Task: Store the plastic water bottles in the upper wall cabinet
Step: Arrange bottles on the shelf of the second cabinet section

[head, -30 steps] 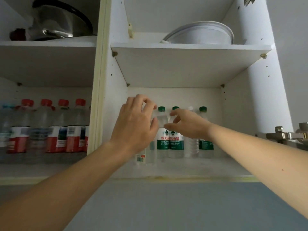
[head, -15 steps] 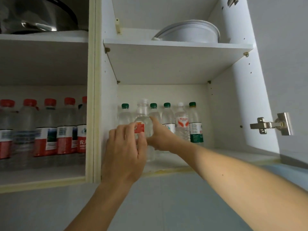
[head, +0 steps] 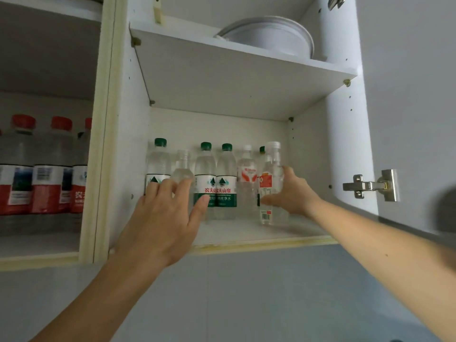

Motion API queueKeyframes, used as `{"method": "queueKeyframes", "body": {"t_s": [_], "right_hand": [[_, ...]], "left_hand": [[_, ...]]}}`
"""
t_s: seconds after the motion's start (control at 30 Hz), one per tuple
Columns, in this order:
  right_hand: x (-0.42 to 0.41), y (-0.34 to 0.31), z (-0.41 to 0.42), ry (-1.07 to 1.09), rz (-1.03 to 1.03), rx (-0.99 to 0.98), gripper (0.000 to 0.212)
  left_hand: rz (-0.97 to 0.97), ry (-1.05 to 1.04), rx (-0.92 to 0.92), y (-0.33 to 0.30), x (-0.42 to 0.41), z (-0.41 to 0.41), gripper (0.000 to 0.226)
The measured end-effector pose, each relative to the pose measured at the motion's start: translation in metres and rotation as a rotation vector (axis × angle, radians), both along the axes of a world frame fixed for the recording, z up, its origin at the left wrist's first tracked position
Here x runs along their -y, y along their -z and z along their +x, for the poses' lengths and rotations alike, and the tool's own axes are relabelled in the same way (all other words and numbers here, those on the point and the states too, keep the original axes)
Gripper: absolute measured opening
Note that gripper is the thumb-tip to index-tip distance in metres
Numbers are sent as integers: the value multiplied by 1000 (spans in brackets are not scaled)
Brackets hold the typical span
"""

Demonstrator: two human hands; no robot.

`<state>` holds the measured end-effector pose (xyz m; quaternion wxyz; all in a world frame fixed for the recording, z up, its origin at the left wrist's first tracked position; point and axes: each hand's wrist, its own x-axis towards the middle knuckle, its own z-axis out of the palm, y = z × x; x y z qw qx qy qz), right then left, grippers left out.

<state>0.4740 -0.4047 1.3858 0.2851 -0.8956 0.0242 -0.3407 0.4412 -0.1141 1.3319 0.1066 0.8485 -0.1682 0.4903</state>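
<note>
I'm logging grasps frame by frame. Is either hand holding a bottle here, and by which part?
The right hand grips the white-capped bottle around its middle, at the label. The left hand is spread open and holds nothing.

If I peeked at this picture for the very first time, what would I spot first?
Probably the two arms reaching up into the open cabinet: the left hand spreads over a clear bottle at the left, and the right hand holds a white-capped bottle at the right end. Next, the green-capped bottles between them, and the red-capped bottles in the next compartment to the left.
</note>
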Motion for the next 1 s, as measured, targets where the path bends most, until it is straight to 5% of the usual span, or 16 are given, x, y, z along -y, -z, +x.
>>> {"method": "queueKeyframes", "body": {"t_s": [0.2, 0.3, 0.4, 0.53, 0.8, 0.87, 1.0], "right_hand": [[12, 6, 17, 192, -55, 9, 99], [19, -2, 11, 176, -171, -124, 133], [25, -11, 2, 248, -506, -146, 161], [33, -21, -1, 271, -808, -142, 150], [36, -10, 34, 363, -1050, -150, 107], [41, -8, 43, 371, -1046, -136, 112], [57, -13, 61, 291, -880, -112, 155]], "left_hand": [[-38, -18, -31, 0, 0, -6, 77], [-35, -11, -37, 1, 0, -6, 76], [-47, 4, -13, 1, -1, -5, 77], [1, -18, -25, -1, -2, -5, 92], [-133, 62, 46, 5, -1, -2, 69], [-133, 59, 98, 5, -2, 2, 64], [-148, 54, 208, 9, -3, 15, 55]]}}
